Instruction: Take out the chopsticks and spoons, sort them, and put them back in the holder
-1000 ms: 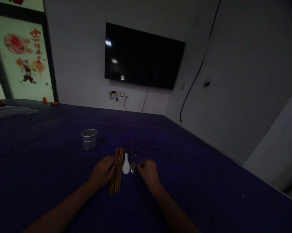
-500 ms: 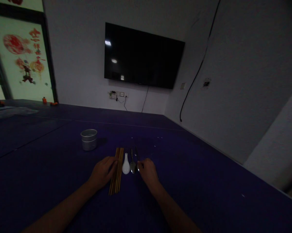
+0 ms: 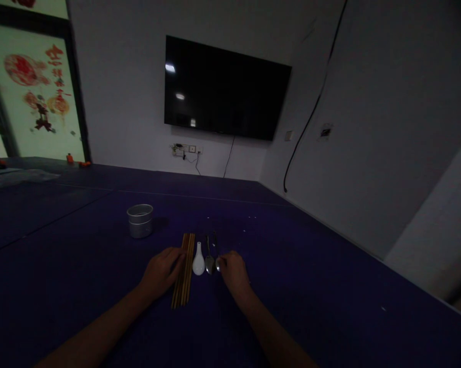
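Observation:
A bundle of wooden chopsticks [image 3: 188, 248] lies on the dark blue table [image 3: 100, 255]. My left hand [image 3: 160, 273] rests on the bundle's left side with its fingers laid loosely over the sticks. To the right lie a white ceramic spoon [image 3: 198, 260] and a metal spoon [image 3: 209, 259]. My right hand [image 3: 233, 271] is curled, its fingertips pinching a second thin metal utensil [image 3: 216, 241] just right of the metal spoon. The dim light hides the finer detail of the fingers.
A small round metal tin [image 3: 140, 220] stands behind and left of the chopsticks. A black television [image 3: 226, 89] hangs on the far wall, with sockets and cables below it. A window with red decorations [image 3: 34, 92] is at the far left.
My right hand has slid slightly left, bringing the thin metal utensil closer to the metal spoon. My left hand stays on the chopsticks.

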The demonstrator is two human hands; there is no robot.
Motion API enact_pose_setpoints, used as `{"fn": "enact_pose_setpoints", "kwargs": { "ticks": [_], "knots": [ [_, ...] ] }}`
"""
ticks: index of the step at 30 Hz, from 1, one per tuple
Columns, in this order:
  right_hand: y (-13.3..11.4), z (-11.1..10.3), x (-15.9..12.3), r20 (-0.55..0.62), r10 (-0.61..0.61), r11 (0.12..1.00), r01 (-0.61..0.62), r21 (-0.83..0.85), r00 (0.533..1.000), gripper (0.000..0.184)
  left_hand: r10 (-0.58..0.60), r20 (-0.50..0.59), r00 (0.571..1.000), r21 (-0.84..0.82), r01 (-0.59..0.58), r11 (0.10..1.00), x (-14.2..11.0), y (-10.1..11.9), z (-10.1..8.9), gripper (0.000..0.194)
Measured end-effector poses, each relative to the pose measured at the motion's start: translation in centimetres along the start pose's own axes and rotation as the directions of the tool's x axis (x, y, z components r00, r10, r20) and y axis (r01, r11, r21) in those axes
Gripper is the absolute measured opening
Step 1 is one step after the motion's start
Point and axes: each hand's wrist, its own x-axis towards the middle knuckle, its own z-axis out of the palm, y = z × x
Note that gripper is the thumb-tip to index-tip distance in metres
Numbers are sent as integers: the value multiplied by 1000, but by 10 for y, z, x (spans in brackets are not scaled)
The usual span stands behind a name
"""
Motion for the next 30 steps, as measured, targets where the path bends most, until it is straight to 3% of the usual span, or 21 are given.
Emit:
{"fn": "enact_pose_setpoints", "kwargs": {
  "ticks": [4, 7, 13, 16, 20, 24, 30],
  "knots": [
    [-2, -1, -1, -1, 5, 1000, -5, -4, 1000, 24, -8, -25, 1000, 39, 9, 999, 1, -4, 0, 28],
    [-3, -3, -2, -3, 10, 1000, -10, -5, 1000, 26, -38, -101, 994, 111, 49, 993, 4, -11, -2, 28],
    [-9, -13, -4, -22, 17, 1000, -17, -10, 1000, 30, -266, -232, 936, 330, 333, 883, 12, -37, -21, 38],
    [-15, -16, -6, 0, 1, 999, -1, -32, 1000, 37, -330, -250, 910, 413, 408, 814, 13, -52, -32, 48],
    [-19, -15, -9, 56, -78, 996, 81, -49, 995, 41, -351, -227, 908, 477, 418, 773, 10, -74, -41, 52],
    [-18, -12, -8, 44, -116, 993, 117, -18, 992, 40, -314, -217, 924, 482, 381, 789, 6, -92, -40, 51],
    [-18, -12, -8, 12, -104, 995, 104, 0, 995, 41, -284, -235, 929, 454, 364, 814, 5, -95, -40, 46]
  ]
}}
